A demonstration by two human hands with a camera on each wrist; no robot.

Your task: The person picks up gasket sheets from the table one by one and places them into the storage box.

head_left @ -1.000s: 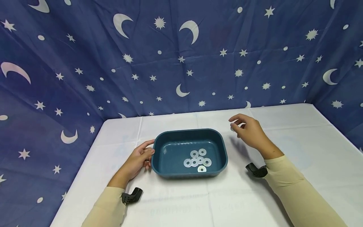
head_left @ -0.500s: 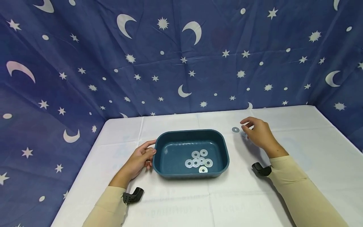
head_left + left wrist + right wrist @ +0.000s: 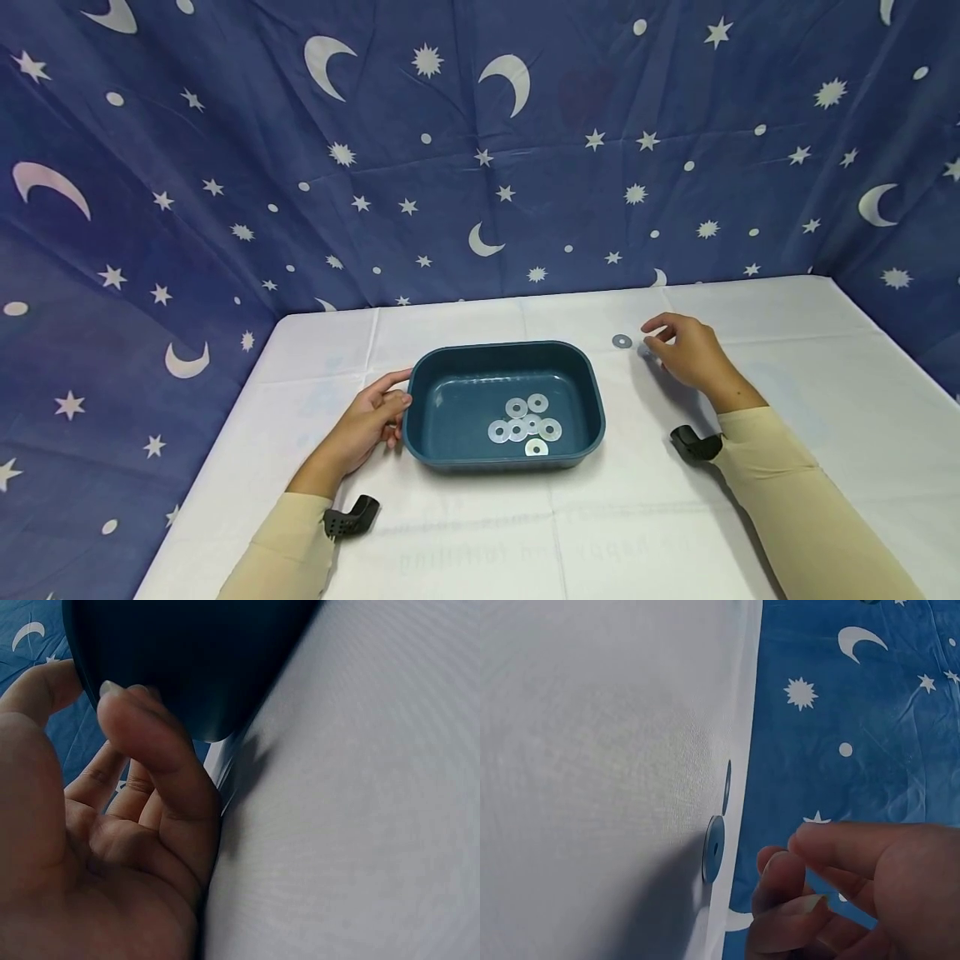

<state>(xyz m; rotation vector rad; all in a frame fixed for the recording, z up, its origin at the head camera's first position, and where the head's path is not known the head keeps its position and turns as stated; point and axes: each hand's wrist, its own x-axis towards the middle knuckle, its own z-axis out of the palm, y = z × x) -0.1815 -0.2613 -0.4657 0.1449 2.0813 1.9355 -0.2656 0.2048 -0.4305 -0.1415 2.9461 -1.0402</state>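
Several flat metal washers [image 3: 516, 430] lie in a cluster inside a dark teal rectangular tray [image 3: 502, 463], towards its front right. My left hand [image 3: 367, 423] touches the tray's left end from outside; its index finger reaches towards the back corner and the other fingers bend below. In the left wrist view, fingertips meet the tray's wall [image 3: 195, 660]. My right hand [image 3: 688, 354] hovers right of the tray, fingers loosely bent, with nothing seen between them. Just left of it a loose washer [image 3: 622, 341] lies on the cloth. The right wrist view shows two washers, the nearer washer [image 3: 715, 849] and one behind.
White cloth [image 3: 465, 533] covers the table. Behind it and at the sides hangs a blue curtain [image 3: 420, 183] with moons and stars. A black camera mount [image 3: 351, 517] sits on the left wrist, and another mount [image 3: 695, 443] on the right.
My right hand has let go of the washer it held and moved back to the right. A washer now shows on the cloth. The left hand stays at the tray.
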